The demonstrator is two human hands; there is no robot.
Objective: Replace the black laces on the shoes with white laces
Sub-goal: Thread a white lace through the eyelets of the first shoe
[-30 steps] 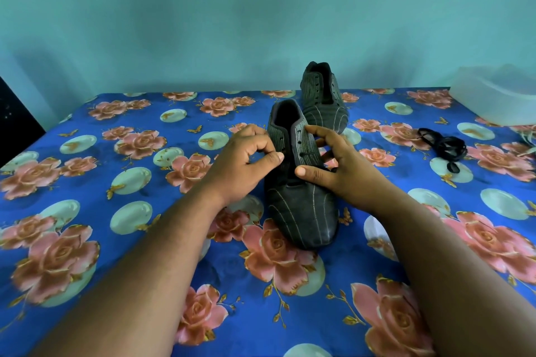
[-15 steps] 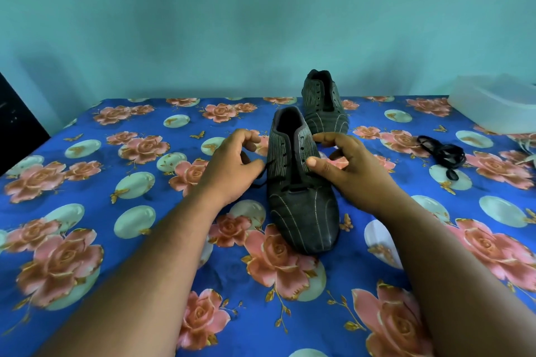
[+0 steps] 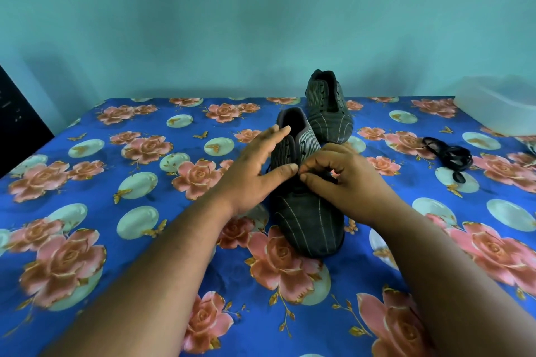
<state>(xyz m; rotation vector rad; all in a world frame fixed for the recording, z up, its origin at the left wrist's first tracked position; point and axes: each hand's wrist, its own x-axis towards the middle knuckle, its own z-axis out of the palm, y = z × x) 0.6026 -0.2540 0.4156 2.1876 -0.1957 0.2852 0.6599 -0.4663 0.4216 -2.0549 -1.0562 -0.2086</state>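
While both forearms reach in from the bottom edge, the near shoe [image 3: 307,211] sits toe toward the camera on the blue flowered cloth [image 3: 87,182] covering the counter, with the second shoe [image 3: 327,113] just behind it and slightly to the right, its eyelets bare of lace. The left hand [image 3: 255,171] lies spread against the near shoe's left side — fingers straight and reaching up toward the collar, thumb stretched across the tongue area. The right hand [image 3: 339,180] is curled over the eyelet rows, thumb and forefinger drawn together in a pinch at the lowest eyelets; what they pinch is too small and dark to tell, though a thin dark strand shows there. A loose black lace [image 3: 449,155] lies in a bundle well off to the right, near a translucent plastic tub [image 3: 499,107] at the far right edge.
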